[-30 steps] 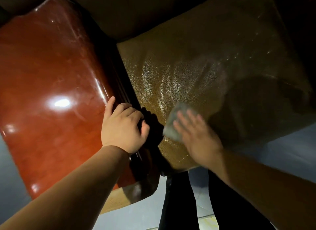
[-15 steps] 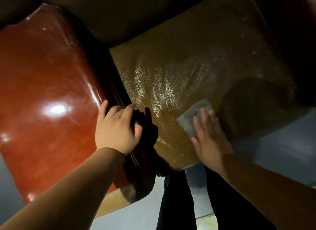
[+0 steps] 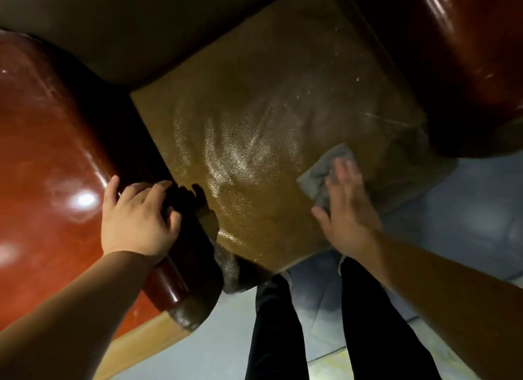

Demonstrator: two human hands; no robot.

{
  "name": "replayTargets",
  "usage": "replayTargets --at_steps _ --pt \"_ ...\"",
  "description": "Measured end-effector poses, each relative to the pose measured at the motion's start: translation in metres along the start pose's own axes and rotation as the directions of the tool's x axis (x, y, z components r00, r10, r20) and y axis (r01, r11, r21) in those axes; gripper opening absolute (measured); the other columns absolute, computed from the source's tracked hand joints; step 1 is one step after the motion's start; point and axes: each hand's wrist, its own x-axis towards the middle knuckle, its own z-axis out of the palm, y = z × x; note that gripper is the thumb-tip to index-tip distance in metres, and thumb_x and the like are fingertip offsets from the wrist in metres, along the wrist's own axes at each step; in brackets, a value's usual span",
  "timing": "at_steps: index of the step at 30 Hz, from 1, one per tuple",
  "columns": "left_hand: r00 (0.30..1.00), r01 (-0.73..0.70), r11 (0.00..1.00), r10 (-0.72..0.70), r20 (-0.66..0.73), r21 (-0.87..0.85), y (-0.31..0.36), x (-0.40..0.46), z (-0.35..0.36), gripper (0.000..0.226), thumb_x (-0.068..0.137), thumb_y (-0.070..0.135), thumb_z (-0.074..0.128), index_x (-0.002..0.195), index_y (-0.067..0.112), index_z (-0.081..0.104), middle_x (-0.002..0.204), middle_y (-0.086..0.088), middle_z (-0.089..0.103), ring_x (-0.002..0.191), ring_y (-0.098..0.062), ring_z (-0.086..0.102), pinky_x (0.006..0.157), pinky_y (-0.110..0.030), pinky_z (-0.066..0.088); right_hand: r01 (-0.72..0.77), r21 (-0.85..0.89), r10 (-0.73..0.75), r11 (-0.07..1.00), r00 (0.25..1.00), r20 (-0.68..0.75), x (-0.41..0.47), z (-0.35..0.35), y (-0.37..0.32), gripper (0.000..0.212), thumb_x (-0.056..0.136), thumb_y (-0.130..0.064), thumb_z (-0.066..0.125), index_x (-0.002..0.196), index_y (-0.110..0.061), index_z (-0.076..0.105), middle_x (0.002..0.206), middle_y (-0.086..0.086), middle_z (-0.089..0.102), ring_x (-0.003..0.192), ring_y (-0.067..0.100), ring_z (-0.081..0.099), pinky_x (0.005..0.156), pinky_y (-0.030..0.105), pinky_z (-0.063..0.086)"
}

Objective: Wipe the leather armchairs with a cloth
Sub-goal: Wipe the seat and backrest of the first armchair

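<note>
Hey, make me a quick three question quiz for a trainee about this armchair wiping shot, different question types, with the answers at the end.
1. True or false: the grey cloth lies on the red-brown armrest.
2. Multiple choice: where does the left hand rest? A) on the seat cushion's middle B) on the armrest's inner edge C) on the floor
3. Fill in: the right hand presses the cloth flat near the front right corner of the ___.

Key: 1 false, it lies on the olive seat cushion. 2 B. 3 seat cushion.
</note>
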Motion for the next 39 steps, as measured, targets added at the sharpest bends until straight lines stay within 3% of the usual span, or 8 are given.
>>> replayTargets --at_steps 5,10,13,19,27,29,34,39 --pt "0.994 0.107 0.993 -0.108 0.029 0.039 0.033 0.004 -0.001 0.059 0.092 0.049 0.042 0.136 0.016 0.062 0.123 -0.013 0.07 0.124 -0.041 0.057 0.126 -0.066 0.009 0.473 -0.107 -0.464 0.874 0.88 0.101 0.005 -0.007 0.061 0.05 0.103 -0.044 0.049 0.132 -0.006 0.063 0.169 0.014 0.024 0.158 0.034 0.015 0.128 0.05 0.015" --pt "0.981 0.189 0.938 -0.195 0.005 -0.29 0.132 0.034 0.018 0.066 0.1 0.052 0.048 0.16 0.026 0.036 0.17 -0.015 0.025 0.158 -0.034 0.022 0.128 -0.062 0.008 -0.056 0.188 0.081 0.981 0.989 -0.126 0.028 -0.035 0.095 0.037 0.095 -0.022 0.065 0.125 -0.001 0.06 0.166 0.013 0.032 0.157 0.031 0.019 0.126 0.053 0.025" --pt "0.952 0.288 0.856 -0.304 0.035 -0.429 0.204 0.06 0.039 0.069 0.105 0.053 0.042 0.167 0.038 0.015 0.177 -0.002 -0.002 0.163 -0.028 -0.003 0.129 -0.062 -0.002 0.078 0.079 -0.062 0.994 0.98 -0.19 -0.004 -0.004 0.049 0.024 0.094 -0.02 0.067 0.113 -0.006 0.06 0.164 0.02 0.034 0.156 0.038 0.019 0.124 0.059 0.027" --pt "0.868 0.399 0.82 -0.482 -0.119 -0.411 0.251 0.078 0.076 0.073 0.099 0.053 0.037 0.167 0.034 0.021 0.177 -0.005 0.006 0.163 -0.035 0.001 0.127 -0.065 0.0 0.554 -0.152 -0.569 0.818 0.818 -0.081 -0.034 0.038 0.083 0.089 0.088 0.004 0.058 0.165 -0.021 0.023 0.173 0.006 0.015 0.16 0.029 0.01 0.13 0.048 0.008" --pt "0.866 0.407 0.828 -0.484 -0.126 -0.387 0.251 0.073 0.088 0.074 0.097 0.051 0.04 0.167 0.032 0.023 0.177 -0.007 0.009 0.162 -0.036 0.004 0.127 -0.065 0.003 -0.098 0.063 0.109 0.993 0.972 -0.21 -0.012 -0.01 0.125 0.061 0.097 -0.025 0.044 0.153 -0.001 0.04 0.168 0.021 0.025 0.158 0.041 0.012 0.127 0.059 0.012" --pt "0.866 0.402 0.823 -0.484 -0.126 -0.401 0.253 0.075 0.085 0.075 0.096 0.05 0.04 0.166 0.031 0.024 0.177 -0.007 0.009 0.162 -0.037 0.005 0.127 -0.065 0.003 -0.112 0.088 0.124 0.99 0.983 -0.139 -0.007 -0.003 0.1 0.064 0.102 -0.037 0.04 0.154 -0.001 0.037 0.17 0.022 0.016 0.159 0.036 0.008 0.129 0.054 0.011" --pt "0.881 0.384 0.805 -0.466 -0.083 -0.452 0.251 0.078 0.077 0.078 0.092 0.054 0.037 0.166 0.032 0.024 0.177 -0.005 0.008 0.163 -0.035 0.002 0.127 -0.064 -0.002 0.302 -0.192 -0.316 0.934 0.948 -0.046 0.009 -0.004 0.143 0.07 0.104 -0.049 0.04 0.163 -0.017 0.022 0.171 0.017 0.017 0.158 0.036 0.015 0.129 0.05 0.012" --pt "0.863 0.325 0.776 -0.477 -0.166 -0.54 0.232 0.086 0.068 0.071 0.091 0.046 0.053 0.158 0.026 0.041 0.17 -0.01 0.027 0.156 -0.036 0.021 0.128 -0.062 0.007 -0.095 -0.052 0.088 0.994 0.988 -0.123 0.039 -0.038 0.18 0.067 0.106 -0.042 0.033 0.161 -0.007 0.023 0.171 0.016 0.018 0.159 0.033 0.015 0.124 0.051 0.03"
